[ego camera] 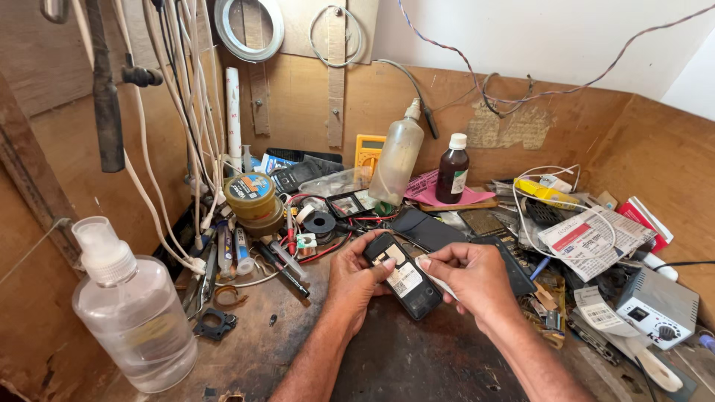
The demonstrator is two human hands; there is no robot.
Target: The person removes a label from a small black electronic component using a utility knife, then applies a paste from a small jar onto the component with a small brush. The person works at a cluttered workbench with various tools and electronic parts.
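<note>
1. A person's two bare hands meet at the centre of a cluttered wooden workbench, seen from above.
2. The left hand cradles a small black mobile phone with its back cover off, fingers curled under it and thumb pressed on its upper end, apparently to steady it.
3. The right hand pinches a thin white strip between thumb and forefinger, its tip touching the phone's right edge, near a pale label in the open back.
4. The phone is tilted, its top toward eleven o'clock, lifted just above the dark stained bench top.
5. Open room lies only toward six o'clock, between the forearms.
6. At nine o'clock stands a clear spray bottle; at eleven, a stack of round tins below hanging white cables.
7. At twelve, a cloudy squeeze bottle and a brown bottle stand against the back wall.
8. At three o'clock, papers, wires and a grey box with a dial crowd close to the right wrist.
</note>
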